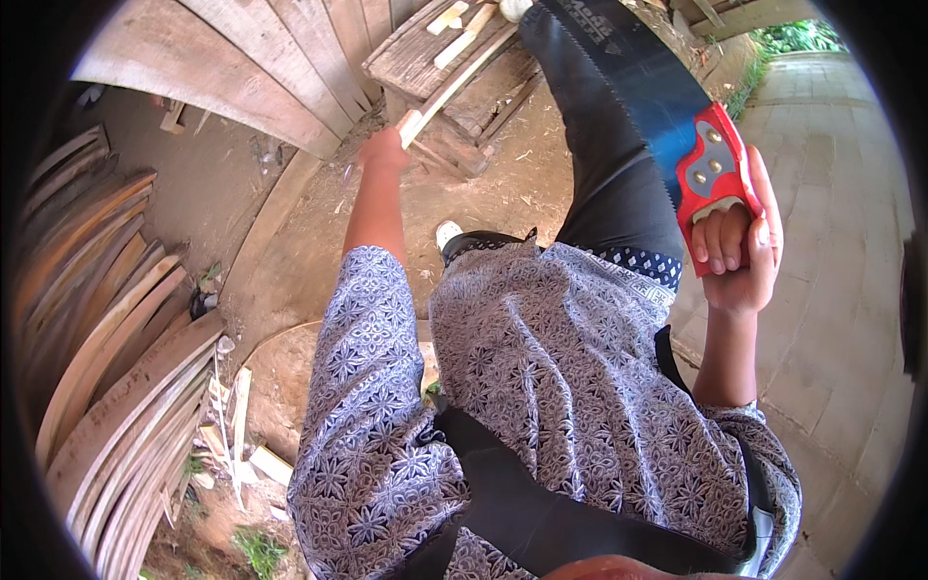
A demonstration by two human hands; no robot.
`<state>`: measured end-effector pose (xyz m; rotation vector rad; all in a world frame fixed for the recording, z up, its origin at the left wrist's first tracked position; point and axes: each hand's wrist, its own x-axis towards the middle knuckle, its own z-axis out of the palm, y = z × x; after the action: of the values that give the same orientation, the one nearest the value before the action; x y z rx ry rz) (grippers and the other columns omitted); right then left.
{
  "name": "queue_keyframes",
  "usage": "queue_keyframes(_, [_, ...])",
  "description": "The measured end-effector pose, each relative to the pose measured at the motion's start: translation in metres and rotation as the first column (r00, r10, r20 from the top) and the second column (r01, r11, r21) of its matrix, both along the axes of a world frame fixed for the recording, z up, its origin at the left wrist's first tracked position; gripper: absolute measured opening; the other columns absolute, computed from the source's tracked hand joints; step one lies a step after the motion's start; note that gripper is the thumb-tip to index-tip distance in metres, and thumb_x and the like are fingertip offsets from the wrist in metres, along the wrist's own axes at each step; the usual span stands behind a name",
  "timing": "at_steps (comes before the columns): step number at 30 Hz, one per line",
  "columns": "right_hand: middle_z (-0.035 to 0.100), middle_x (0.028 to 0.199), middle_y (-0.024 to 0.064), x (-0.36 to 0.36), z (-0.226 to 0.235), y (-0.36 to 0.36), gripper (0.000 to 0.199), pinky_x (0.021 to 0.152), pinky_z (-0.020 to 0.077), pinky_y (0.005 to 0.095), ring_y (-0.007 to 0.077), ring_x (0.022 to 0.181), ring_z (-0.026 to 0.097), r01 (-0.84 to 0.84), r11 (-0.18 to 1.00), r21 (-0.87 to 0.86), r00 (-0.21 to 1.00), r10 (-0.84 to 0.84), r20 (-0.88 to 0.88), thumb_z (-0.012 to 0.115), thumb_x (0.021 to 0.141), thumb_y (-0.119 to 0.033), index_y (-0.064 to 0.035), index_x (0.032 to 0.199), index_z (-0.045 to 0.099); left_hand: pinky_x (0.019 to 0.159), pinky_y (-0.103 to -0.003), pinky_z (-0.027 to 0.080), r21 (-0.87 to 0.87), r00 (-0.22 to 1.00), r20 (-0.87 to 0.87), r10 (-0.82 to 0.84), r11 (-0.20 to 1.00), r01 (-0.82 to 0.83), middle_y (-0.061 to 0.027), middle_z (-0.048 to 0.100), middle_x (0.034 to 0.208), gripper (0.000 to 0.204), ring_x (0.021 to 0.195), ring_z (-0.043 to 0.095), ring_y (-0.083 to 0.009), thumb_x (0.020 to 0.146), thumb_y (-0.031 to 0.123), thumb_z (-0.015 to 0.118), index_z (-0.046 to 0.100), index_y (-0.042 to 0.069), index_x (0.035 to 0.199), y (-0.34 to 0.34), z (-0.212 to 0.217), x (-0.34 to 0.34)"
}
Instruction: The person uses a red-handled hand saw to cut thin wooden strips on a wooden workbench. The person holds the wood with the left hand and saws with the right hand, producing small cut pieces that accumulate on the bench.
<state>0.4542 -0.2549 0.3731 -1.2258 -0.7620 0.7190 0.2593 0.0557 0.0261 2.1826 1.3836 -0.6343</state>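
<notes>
My right hand [733,246] is wrapped round the red handle of a handsaw [638,82]. The dark, toothed blade slants up and left across my raised right leg, its far end near the bench. Over on the left, my left hand [385,149] is closed round the near end of a thin, pale wooden strip [458,85]. The strip runs away from me along the right part of a low, rough wooden bench [411,63]. Saw teeth and strip are apart along most of their length; whether they touch at the far end I cannot tell.
Short pale wood pieces [466,39] lie on the bench. Curved planks [126,425] are stacked at the left, with wood scraps [271,466] beside them. Wide boards [242,68] stand behind. A paved path [822,242] runs along the right. My leg [604,145] reaches toward the bench.
</notes>
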Motion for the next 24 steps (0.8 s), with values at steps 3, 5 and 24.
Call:
queue_keyframes(3, [0.035,0.053,-0.0054,-0.007,-0.012,0.018,0.062,0.045,0.0388,0.0247,0.0048,0.043,0.032,-0.017,0.999,-0.047,1.000,0.016,-0.023,0.052,0.102,-0.024,0.0092,0.151,0.032,0.089,-0.041,0.057,-0.006,0.999,0.032,-0.005,1.000,0.005,-0.0116,0.071,0.117,0.040,0.109,0.069,-0.0277,0.078,0.021,0.078,0.070,0.012,0.117,-0.007,-0.005,-0.002])
queue_keyframes(5, [0.040,0.054,-0.0047,-0.010,-0.025,0.027,0.058,0.046,0.0398,0.0239,0.0053,0.044,0.038,-0.092,0.990,-0.109,0.996,0.093,0.001,0.052,0.103,-0.024,0.0079,0.149,0.037,0.089,-0.042,0.057,-0.010,0.998,0.060,0.016,1.000,-0.016,-0.0118,0.072,0.115,0.041,0.108,0.070,-0.0281,0.077,0.021,0.078,0.070,0.012,0.117,-0.008,-0.004,-0.002])
queue_keyframes(24, [0.070,0.095,0.0082,-0.034,-0.061,0.080,0.042,0.075,0.0497,0.0248,0.0068,0.082,0.060,-0.135,0.757,-0.639,0.922,0.332,0.198,0.065,0.098,-0.017,0.0004,0.136,0.060,0.088,-0.049,0.056,-0.038,0.984,0.172,-0.054,0.997,0.062,-0.0219,0.071,0.107,0.045,0.102,0.068,-0.0399,0.076,0.023,0.074,0.063,0.003,0.116,-0.033,0.002,-0.021])
